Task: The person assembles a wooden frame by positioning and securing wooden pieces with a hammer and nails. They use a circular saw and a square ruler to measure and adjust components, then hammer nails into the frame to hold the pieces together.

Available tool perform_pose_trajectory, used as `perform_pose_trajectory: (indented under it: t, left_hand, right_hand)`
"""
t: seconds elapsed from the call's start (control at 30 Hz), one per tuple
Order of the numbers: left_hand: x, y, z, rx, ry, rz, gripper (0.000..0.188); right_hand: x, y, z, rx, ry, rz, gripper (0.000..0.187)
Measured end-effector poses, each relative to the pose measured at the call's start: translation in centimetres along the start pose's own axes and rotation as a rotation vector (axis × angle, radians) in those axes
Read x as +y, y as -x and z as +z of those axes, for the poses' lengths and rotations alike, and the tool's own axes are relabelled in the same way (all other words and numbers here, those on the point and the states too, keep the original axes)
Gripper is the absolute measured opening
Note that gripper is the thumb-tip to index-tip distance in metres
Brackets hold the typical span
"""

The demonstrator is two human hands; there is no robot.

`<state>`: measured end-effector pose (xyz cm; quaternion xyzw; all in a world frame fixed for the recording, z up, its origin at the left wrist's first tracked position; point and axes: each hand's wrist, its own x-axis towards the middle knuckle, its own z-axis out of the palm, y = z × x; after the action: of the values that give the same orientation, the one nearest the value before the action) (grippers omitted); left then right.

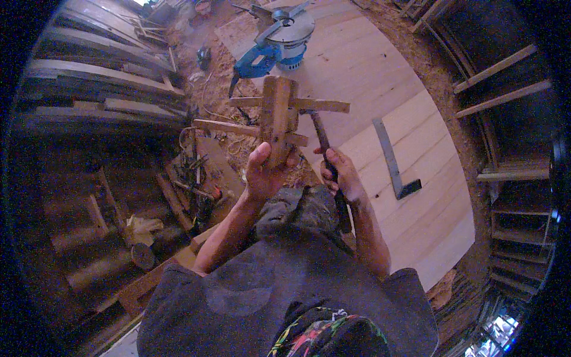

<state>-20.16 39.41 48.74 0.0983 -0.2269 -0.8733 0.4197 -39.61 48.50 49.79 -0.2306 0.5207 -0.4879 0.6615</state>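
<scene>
My left hand is closed around the lower end of a wooden marking gauge, a thick block with two thin bars running crosswise through it. The block points away from me above my lap. In my right hand is a hammer, gripped by its dark handle. Its head end is up against the right side of the gauge, close to the far bar, and is partly hidden; whether they touch I cannot tell.
A large pale wooden board lies to the right, with a try square on it. At its far end rests a blue power tool with a round grey plate. Stacked planks fill the left; wooden racks stand right.
</scene>
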Motion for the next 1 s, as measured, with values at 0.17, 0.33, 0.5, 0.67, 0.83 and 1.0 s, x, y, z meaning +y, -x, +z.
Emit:
perform_pose_trajectory:
  t: [0.17,0.33,0.5,0.67,0.83,1.0]
  left_hand:
    - [-0.2,-0.4,-1.2,-0.029,0.004,-0.048,0.059]
    - [-1.1,-0.1,-3.5,0.037,-0.02,-0.079,0.057]
    - [-0.5,-1.4,-0.4,0.138,-0.038,-0.024,0.051]
    - [-0.1,-3.4,-0.2,0.236,-0.065,0.046,0.042]
    - [-0.3,-4.6,2.6,0.396,-0.108,0.076,0.038]
    - [-1.4,-5.3,1.3,0.339,-0.214,0.19,0.038]
  right_hand:
    - [0.6,-0.4,-0.2,-0.06,-0.103,0.006,0.049]
    - [0.1,-0.2,0.2,-0.071,-0.087,0.047,0.043]
    - [3.1,0.0,-1.1,0.228,0.161,-0.144,0.035]
    - [4.7,1.3,-0.5,0.385,0.216,-0.473,0.03]
    - [4.7,0.2,-0.3,0.439,0.586,-0.518,0.029]
    - [3.4,0.4,0.7,0.446,0.394,-0.471,0.027]
